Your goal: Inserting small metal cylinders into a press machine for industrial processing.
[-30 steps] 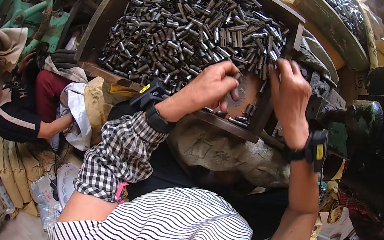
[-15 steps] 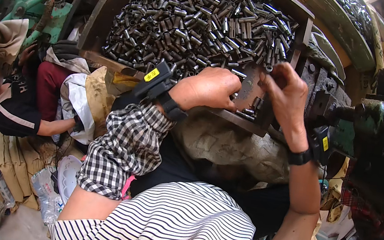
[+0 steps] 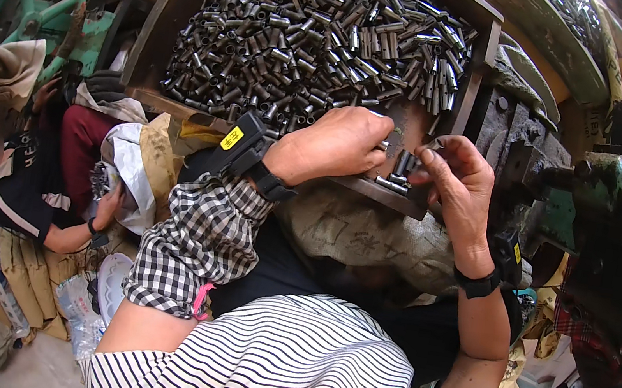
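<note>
A shallow wooden tray holds a large heap of short metal tubes. Over its near edge, my left hand is closed with the fingers curled, and the shiny end of a tube shows at the fingertips. My right hand, at the tray's near right corner, pinches a small metal tube between thumb and forefinger. Between the hands, several loose tubes lie in the corner on a bare brownish patch of tray bottom.
Dark, greasy machinery stands close on the right. A sack lies under the tray's near edge. At left, another person sits with metal pieces in one hand, near a green handwheel. Another tube-filled box is at far right.
My right hand has come down and nearer from the heap's right edge, with a tube in its pinch. My left hand has barely shifted. The other person's hand has lifted with metal pieces.
</note>
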Demonstrator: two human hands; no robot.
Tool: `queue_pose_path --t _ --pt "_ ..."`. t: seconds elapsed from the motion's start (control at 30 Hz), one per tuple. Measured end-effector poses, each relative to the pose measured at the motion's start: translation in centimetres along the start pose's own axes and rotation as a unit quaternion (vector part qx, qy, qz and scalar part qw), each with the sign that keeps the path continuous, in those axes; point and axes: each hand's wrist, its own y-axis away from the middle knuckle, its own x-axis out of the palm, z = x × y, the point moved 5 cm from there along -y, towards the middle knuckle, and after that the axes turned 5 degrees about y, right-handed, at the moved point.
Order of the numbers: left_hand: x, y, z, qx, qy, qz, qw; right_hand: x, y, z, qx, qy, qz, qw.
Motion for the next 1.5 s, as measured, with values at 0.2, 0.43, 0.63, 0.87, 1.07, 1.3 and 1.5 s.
queue_pose_path --t 0.2,0.43,0.63,0.87,1.07,1.3,1.5 --pt "-0.4 -0.1 0.3 -0.190 0.505 0.015 0.842 0.3 0.6 -1.2 0.086 0.060 0.057 0.993" --pt "0.1 -0.1 0.2 -0.170 0.644 -0.047 0.744 -0.5 0.4 0.0 0.094 -0.027 0.049 0.994" --pt "0.5 -0.2 0.2 -0.172 0.665 -0.047 0.725 -0.5 0.4 -0.7 0.083 -0.034 0.028 0.996" --pt "0.8 -0.2 -0.1 -0.169 0.689 -0.046 0.703 -0.6 0.3 -1.7 0.074 -0.066 0.006 0.995" --pt "0.8 -0.2 -0.3 -0.170 0.681 -0.045 0.711 -0.6 0.3 -2.1 0.094 -0.107 0.001 0.990" --pt "0.7 -0.1 -0.6 -0.144 0.680 -0.065 0.716 -0.2 0.3 -1.6 0.105 -0.139 0.022 0.984" --pt "0.7 -0.2 -0.5 -0.153 0.681 -0.066 0.713 -0.6 0.3 -1.1 0.065 -0.107 0.021 0.992"
